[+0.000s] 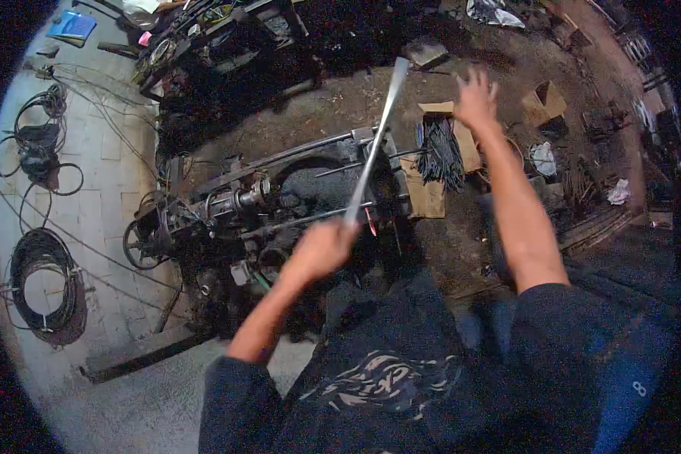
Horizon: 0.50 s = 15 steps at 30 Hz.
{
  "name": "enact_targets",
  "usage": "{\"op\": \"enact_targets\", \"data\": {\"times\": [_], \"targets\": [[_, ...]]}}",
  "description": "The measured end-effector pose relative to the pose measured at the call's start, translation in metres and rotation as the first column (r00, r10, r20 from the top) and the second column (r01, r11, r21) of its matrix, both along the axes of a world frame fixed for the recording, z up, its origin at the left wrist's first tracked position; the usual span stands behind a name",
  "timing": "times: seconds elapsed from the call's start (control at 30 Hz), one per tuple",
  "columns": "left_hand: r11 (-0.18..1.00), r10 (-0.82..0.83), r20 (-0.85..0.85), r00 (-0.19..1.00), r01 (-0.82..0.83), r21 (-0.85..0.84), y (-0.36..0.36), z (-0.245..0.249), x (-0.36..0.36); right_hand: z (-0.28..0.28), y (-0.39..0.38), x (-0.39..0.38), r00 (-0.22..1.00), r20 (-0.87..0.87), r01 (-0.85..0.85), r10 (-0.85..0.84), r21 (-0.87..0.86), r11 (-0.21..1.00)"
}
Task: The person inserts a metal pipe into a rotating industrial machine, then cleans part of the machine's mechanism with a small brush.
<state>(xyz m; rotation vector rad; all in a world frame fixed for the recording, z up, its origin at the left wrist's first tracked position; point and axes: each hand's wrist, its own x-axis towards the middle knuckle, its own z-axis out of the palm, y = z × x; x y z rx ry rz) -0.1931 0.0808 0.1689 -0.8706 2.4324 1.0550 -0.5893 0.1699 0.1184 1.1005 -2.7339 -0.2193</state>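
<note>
My left hand [325,248] is closed around the near end of a long, shiny metal rod [374,147], which slants up and away and looks wider at its far tip. Motion blurs the rod somewhat. Beneath it stands a greasy, lathe-like machine [242,198] with long rails. My right hand [477,98] is stretched out with its fingers spread and nothing in it. Just below that hand, an open cardboard box [429,198] holds a bundle of thin dark rods [441,153]. A small red-handled tool [371,222] lies on the machine near my left hand.
Coiled black cable [41,276] and hose lie on the tiled floor at left. A dark metal beam [140,354] rests on the floor. Another cardboard box [543,104] and a white plastic bag [543,159] sit at right. Dark machinery [227,45] stands at the back.
</note>
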Motion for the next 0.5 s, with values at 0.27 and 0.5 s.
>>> {"op": "enact_targets", "data": {"times": [0.27,0.5], "targets": [[0.875,-0.301,-0.096,0.949,0.315,0.368,0.090,-0.011,-0.001,0.076,0.032,-0.053,0.913,0.235,-0.180,0.334,-0.504,0.845],[0.869,-0.341,-0.044,0.939,0.333,0.365,0.132,0.000,-0.027,0.019,-0.007,0.147,0.724,0.603,-0.324,0.334,-0.130,0.937]]}}
